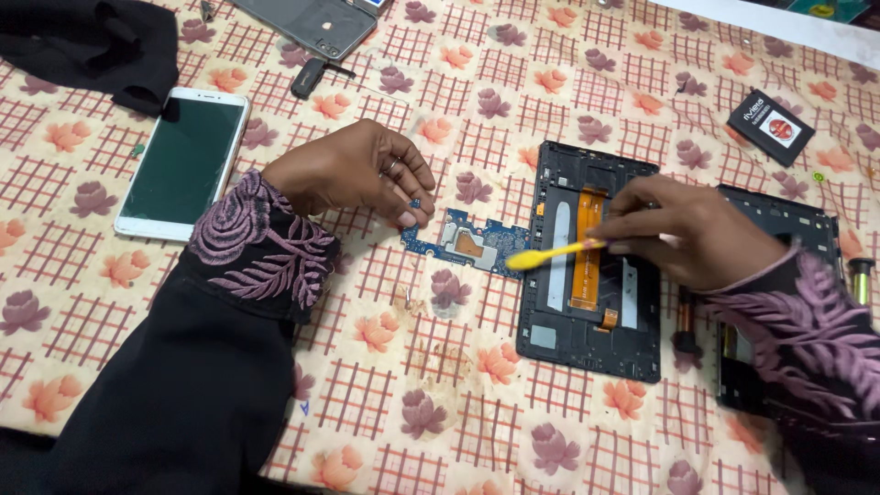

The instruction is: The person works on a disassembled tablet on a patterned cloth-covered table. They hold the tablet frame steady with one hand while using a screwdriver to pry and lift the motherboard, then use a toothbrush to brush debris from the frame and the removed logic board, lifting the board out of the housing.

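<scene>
My left hand (357,170) presses its fingertips on the left end of a blue circuit board (467,243) that lies on the flowered cloth. My right hand (692,229) holds a yellow brush (550,254) whose head touches the board's right edge. Under my right hand lies an opened black tablet frame (587,312) with an orange flex cable (585,252) and grey strips inside.
A white phone (183,163) with a dark screen lies at the left, near black fabric (92,46). A grey back cover (307,23) and a small black part (307,78) sit at the top. A black battery (770,126) and another black frame (788,220) lie at the right.
</scene>
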